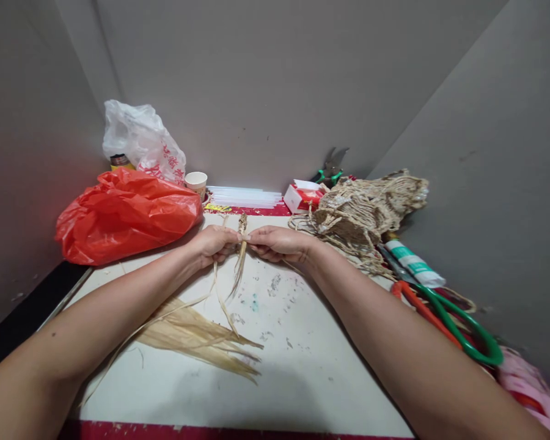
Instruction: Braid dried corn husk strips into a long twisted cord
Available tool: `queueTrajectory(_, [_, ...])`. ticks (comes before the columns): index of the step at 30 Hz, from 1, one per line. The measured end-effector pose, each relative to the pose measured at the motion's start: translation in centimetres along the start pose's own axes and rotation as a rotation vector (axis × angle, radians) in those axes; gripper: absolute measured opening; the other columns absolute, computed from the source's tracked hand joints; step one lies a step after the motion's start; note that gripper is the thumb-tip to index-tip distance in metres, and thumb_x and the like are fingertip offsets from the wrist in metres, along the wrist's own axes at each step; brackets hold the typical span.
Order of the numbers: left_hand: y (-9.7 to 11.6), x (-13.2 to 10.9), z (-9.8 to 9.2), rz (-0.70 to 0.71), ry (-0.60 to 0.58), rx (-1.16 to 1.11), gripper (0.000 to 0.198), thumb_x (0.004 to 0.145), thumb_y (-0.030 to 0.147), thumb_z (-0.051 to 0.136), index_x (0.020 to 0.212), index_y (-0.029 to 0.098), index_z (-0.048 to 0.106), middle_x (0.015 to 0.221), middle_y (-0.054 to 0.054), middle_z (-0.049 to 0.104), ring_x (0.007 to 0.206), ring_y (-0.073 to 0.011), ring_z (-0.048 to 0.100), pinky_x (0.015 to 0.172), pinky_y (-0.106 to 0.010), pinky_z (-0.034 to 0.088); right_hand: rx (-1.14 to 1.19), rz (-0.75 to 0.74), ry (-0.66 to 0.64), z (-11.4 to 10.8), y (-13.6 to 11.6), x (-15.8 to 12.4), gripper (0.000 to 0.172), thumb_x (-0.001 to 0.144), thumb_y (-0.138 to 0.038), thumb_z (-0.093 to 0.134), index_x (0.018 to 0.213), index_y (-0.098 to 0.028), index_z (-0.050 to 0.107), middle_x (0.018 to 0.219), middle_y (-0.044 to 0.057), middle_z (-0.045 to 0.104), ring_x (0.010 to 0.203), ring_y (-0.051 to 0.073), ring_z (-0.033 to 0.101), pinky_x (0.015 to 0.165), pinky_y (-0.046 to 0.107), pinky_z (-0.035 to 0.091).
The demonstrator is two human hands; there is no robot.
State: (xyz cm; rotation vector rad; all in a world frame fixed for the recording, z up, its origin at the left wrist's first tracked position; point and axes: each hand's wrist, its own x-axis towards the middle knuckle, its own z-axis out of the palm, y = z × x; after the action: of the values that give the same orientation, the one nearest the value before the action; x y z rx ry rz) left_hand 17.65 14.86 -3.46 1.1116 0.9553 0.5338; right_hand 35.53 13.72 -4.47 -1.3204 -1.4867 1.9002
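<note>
My left hand (216, 242) and my right hand (277, 242) meet near the far middle of the white board, fingertips pinched together. Between them is a small bundle of dry straw-coloured fibre strips (240, 269), its twisted top pointing away from me and its loose ends hanging toward me. Thin strips also trail down beneath my left hand. Both hands are closed on the bundle; which finger presses which strand is too small to tell. Below my left forearm lies a fanned pile of flat dry leaf strips (197, 339).
At the left are a red plastic bag (128, 214), a white bag (142, 137) and a paper cup (195, 181). Clear sticks (245, 197) lie at the back. Rightward are braided cord (371, 208), pruning shears (332, 168), a small box (302, 197) and green-handled scissors (472, 330).
</note>
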Motion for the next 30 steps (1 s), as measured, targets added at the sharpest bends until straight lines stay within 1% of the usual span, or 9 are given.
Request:
queueTrajectory(4, [0.5, -0.1, -0.4, -0.035, -0.046, 0.043, 0.017, 0.071, 0.017, 0.056, 0.060, 0.016, 0.042, 0.044, 0.010, 0.019, 0.035, -0.0020, 0.011, 0.035, -0.017, 0.005, 0.012, -0.015, 0.006, -0.1, 0.1, 0.1, 0.036, 0.080, -0.040, 0.059, 0.060, -0.017, 0.040, 0.044, -0.009, 0.028, 0.034, 0.002, 0.018, 0.032, 0.015, 0.011])
queueTrajectory(7, [0.8, 0.0, -0.8, -0.100, -0.115, 0.016, 0.026, 0.080, 0.037, 0.044, 0.065, 0.016, 0.045, 0.046, 0.010, 0.018, 0.036, -0.0033, 0.009, 0.036, -0.018, 0.004, 0.014, -0.031, -0.015, -0.1, 0.1, -0.1, 0.030, 0.081, -0.038, 0.059, 0.065, -0.015, 0.047, 0.043, -0.010, 0.027, 0.034, 0.003, 0.017, 0.032, 0.015, 0.010])
queueTrajectory(10, [0.8, 0.2, -1.1, -0.111, -0.083, 0.019, 0.041, 0.084, 0.047, 0.030, 0.074, 0.014, 0.051, 0.048, 0.008, 0.023, 0.036, -0.0042, 0.010, 0.036, -0.018, 0.005, 0.055, -0.058, -0.039, -0.1, -0.1, -0.4, 0.026, 0.081, -0.035, 0.059, 0.067, -0.015, 0.050, 0.043, -0.010, 0.026, 0.035, 0.003, 0.016, 0.033, 0.016, 0.010])
queueTrajectory(13, [0.5, 0.2, -1.0, -0.056, -0.065, 0.109, 0.032, 0.083, 0.038, 0.037, 0.072, 0.013, 0.053, 0.049, 0.008, 0.024, 0.036, -0.0040, 0.012, 0.036, -0.019, 0.005, 0.096, -0.066, -0.034, -0.1, -0.2, -0.6, 0.027, 0.078, -0.033, 0.062, 0.064, -0.016, 0.046, 0.044, -0.010, 0.026, 0.035, 0.002, 0.016, 0.033, 0.015, 0.010])
queueTrajectory(16, [-0.1, 0.2, -0.8, 0.031, -0.036, 0.238, 0.024, 0.080, 0.031, 0.045, 0.065, 0.014, 0.052, 0.046, 0.008, 0.023, 0.035, -0.0040, 0.013, 0.037, -0.021, 0.006, 0.109, -0.064, -0.043, -0.3, -0.1, -0.5, 0.025, 0.077, -0.032, 0.062, 0.065, -0.015, 0.048, 0.045, -0.010, 0.026, 0.035, 0.002, 0.016, 0.033, 0.015, 0.009])
queueTrajectory(19, [-0.8, 0.5, -0.8, 0.138, 0.051, 0.359, 0.027, 0.080, 0.032, 0.047, 0.058, 0.016, 0.047, 0.043, 0.008, 0.027, 0.034, -0.0043, 0.018, 0.038, -0.022, 0.011, 0.099, -0.063, -0.053, -0.4, 0.2, -0.2, 0.022, 0.079, -0.032, 0.060, 0.069, -0.014, 0.052, 0.045, -0.010, 0.027, 0.035, 0.002, 0.017, 0.032, 0.015, 0.010])
queueTrajectory(22, [-1.3, 0.9, -0.9, 0.237, 0.114, 0.490, 0.025, 0.079, 0.033, 0.048, 0.061, 0.015, 0.052, 0.043, 0.008, 0.032, 0.035, -0.0046, 0.022, 0.040, -0.021, 0.015, 0.088, -0.061, -0.063, -0.5, 0.3, -0.1, 0.022, 0.081, -0.033, 0.058, 0.071, -0.013, 0.054, 0.045, -0.010, 0.027, 0.035, 0.002, 0.017, 0.032, 0.015, 0.010])
queueTrajectory(25, [-1.5, 1.1, -1.0, 0.321, 0.134, 0.605, 0.028, 0.080, 0.033, 0.045, 0.062, 0.014, 0.055, 0.044, 0.007, 0.036, 0.039, -0.0059, 0.026, 0.044, -0.022, 0.020, 0.086, -0.064, -0.068, -0.5, 0.3, -0.1, 0.023, 0.080, -0.033, 0.059, 0.070, -0.014, 0.053, 0.044, -0.010, 0.028, 0.035, 0.002, 0.018, 0.032, 0.015, 0.010])
queueTrajectory(30, [-1.2, 0.8, -0.7, 0.401, 0.185, 0.745, 0.031, 0.082, 0.033, 0.042, 0.058, 0.015, 0.051, 0.049, 0.004, 0.041, 0.047, -0.0085, 0.033, 0.049, -0.023, 0.025, 0.066, -0.096, -0.051, -0.1, 0.1, -0.4, 0.025, 0.077, -0.036, 0.063, 0.073, -0.012, 0.055, 0.045, -0.010, 0.030, 0.035, 0.002, 0.018, 0.032, 0.015, 0.010])
